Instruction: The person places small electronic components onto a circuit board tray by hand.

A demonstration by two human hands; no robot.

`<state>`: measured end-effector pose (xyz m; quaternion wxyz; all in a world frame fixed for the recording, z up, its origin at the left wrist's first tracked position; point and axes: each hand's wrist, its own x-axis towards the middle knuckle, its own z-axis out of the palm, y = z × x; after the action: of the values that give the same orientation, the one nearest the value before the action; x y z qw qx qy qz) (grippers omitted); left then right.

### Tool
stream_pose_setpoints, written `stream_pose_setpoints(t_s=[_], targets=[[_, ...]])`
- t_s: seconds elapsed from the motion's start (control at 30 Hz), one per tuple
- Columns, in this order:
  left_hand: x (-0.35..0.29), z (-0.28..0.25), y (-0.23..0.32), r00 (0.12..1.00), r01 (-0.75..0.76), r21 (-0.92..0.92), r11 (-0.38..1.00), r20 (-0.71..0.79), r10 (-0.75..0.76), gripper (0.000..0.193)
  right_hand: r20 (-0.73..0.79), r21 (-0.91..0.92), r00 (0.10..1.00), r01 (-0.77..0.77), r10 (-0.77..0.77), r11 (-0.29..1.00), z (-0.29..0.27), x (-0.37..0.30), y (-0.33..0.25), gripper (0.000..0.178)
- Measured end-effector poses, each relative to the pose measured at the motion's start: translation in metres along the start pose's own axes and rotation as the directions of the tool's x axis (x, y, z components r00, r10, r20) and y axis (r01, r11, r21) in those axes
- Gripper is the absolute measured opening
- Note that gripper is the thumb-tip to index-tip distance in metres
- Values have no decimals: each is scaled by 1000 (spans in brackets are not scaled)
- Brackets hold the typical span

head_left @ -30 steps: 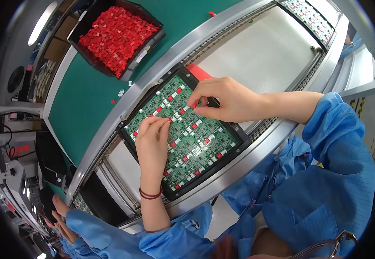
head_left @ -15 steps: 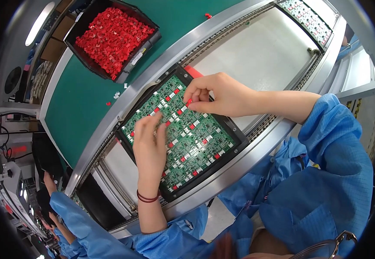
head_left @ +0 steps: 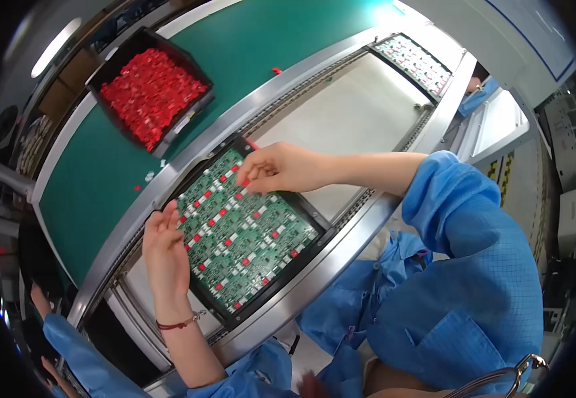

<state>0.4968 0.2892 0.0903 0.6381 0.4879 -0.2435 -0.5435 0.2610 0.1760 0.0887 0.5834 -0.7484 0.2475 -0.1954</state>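
Observation:
A black-framed tray (head_left: 275, 286) holds a panel of green circuit boards (head_left: 235, 229) dotted with white connectors and small red plastic pieces. Above the panel's upper right part, my right hand (head_left: 278, 169) pinches a small red plastic piece (head_left: 245, 184) between thumb and fingers. My left hand (head_left: 166, 255) is at the tray's left edge, its fingers loosely bent and apart, with nothing seen in them. The fingertips lie close to red pieces on the boards; whether they touch is hard to tell.
A black bin (head_left: 200, 109) heaped with red pieces (head_left: 152, 96) stands on the green table (head_left: 102, 205). A few loose red and white pieces lie there. The tray sits on a metal-railed conveyor (head_left: 348, 242); another board tray (head_left: 414, 63) is farther right. Another person's blue sleeve (head_left: 85, 355) shows lower left.
The view has shifted, moving the tray left and down in the picture. My left hand has drawn from over the boards to the tray's left edge. My right hand still pinches a red piece.

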Motion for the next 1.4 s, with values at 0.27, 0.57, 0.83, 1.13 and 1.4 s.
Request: stream_pose_setpoints(t_s=[0.27, 0.57, 0.83, 1.13, 1.4], targets=[[-5, 3, -8, 996, 32, -187, 982, 83, -17, 28, -24, 207, 984, -170, 179, 963, -6, -8, 2, 12], [-2, 7, -5, 1000, -20, -18, 1000, -6, 20, 18, 1, -266, 998, -55, 57, 962, -12, -14, -9, 12], [-2, 3, -8, 997, -74, 136, 988, -27, 78, 18, 22, -195, 1000, 2, 2, 981, -12, -16, -11, 15], [-4, 11, -14, 997, -62, 315, 947, -15, 70, 22, 93, -422, 996, 39, 0, 906, -6, -21, -12, 12], [-5, 3, -19, 981, -184, 556, 811, 55, 185, 18, 154, -646, 944, 320, -292, 693, 1, -21, 6, 13]])
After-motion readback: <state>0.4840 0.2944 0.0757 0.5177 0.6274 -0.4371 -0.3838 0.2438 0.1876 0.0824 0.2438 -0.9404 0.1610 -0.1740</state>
